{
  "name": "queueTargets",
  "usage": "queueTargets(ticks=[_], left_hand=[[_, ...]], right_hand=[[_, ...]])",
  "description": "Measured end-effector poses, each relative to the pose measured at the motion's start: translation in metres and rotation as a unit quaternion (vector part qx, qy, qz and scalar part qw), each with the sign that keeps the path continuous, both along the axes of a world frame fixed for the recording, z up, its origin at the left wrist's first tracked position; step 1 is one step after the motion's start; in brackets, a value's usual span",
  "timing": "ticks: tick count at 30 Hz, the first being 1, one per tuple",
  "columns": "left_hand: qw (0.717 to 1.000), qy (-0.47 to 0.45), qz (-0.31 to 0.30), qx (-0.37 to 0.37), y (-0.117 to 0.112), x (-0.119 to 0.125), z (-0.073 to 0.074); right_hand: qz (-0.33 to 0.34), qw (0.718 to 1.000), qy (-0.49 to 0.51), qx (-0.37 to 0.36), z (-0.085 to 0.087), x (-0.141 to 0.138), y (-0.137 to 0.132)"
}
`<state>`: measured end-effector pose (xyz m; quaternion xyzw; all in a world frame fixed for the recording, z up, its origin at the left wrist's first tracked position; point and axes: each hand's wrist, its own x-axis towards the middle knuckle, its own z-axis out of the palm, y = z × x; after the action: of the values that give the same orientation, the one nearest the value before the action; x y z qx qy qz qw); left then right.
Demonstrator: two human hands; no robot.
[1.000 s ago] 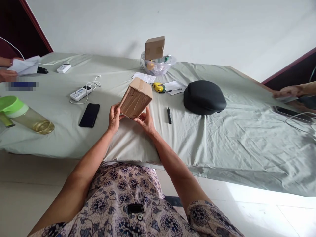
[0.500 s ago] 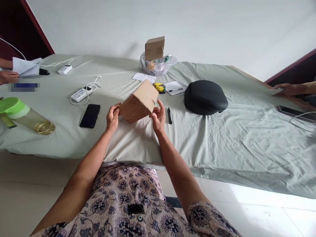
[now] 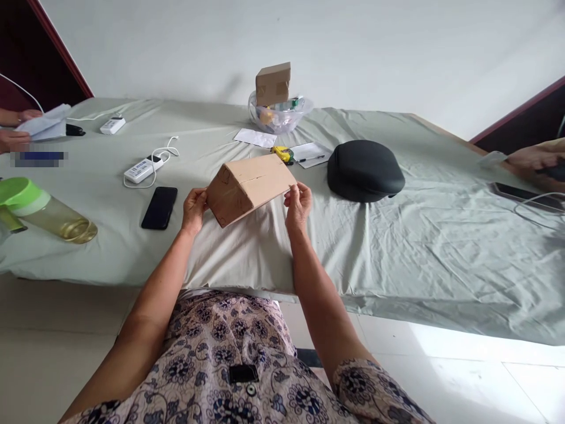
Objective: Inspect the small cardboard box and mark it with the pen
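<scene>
A brown cardboard box (image 3: pixel 251 185) is held tilted above the front part of the table, between both hands. My left hand (image 3: pixel 194 210) grips its left edge, thumb and fingers closed on the cardboard. At the box's right corner, my right hand (image 3: pixel 298 206) pinches the edge. Just behind the box lies a yellow tape measure (image 3: pixel 282 154), partly covered by it. White paper (image 3: pixel 311 154) with a pen (image 3: pixel 311 158) on it is to the right of the tape measure. The box's underside is hidden.
A black case (image 3: pixel 365 171) stands on the right. A phone (image 3: pixel 159 208), power strip (image 3: pixel 143 169) and green-lidded bottle (image 3: pixel 57 212) lie left. Behind, a clear plastic basket (image 3: pixel 282 122) carries another box (image 3: pixel 272 84). Other people's hands show at both sides.
The box has been turned in my hands, so a different side faces me. My right hand has moved right and now pinches a corner; the black marker beside it is no longer visible.
</scene>
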<state>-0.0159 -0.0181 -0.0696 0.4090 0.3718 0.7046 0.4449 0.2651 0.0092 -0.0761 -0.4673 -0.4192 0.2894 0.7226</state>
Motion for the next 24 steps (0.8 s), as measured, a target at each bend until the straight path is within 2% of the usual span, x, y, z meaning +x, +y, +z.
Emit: queueTargets(ticks=[6, 13, 17, 21, 24], left_hand=[[0.996, -0.078, -0.026, -0.041, 0.005, -0.001, 0.001], [0.989, -0.113, -0.024, -0.095, 0.008, -0.007, -0.002], [0.981, -0.146, -0.027, -0.128, 0.008, -0.008, -0.005], [0.980, -0.092, -0.031, -0.173, 0.006, -0.004, -0.008], [0.985, 0.002, 0.015, -0.169, 0.007, -0.002, -0.016]], right_hand=[[-0.004, 1.000, -0.021, -0.018, -0.003, 0.008, 0.002], [0.097, 0.990, -0.102, -0.034, 0.002, -0.003, -0.010], [0.127, 0.986, -0.104, -0.019, 0.005, -0.008, -0.016], [0.109, 0.989, -0.102, 0.011, 0.007, -0.010, -0.018], [0.057, 0.990, -0.124, 0.035, 0.008, -0.009, -0.019]])
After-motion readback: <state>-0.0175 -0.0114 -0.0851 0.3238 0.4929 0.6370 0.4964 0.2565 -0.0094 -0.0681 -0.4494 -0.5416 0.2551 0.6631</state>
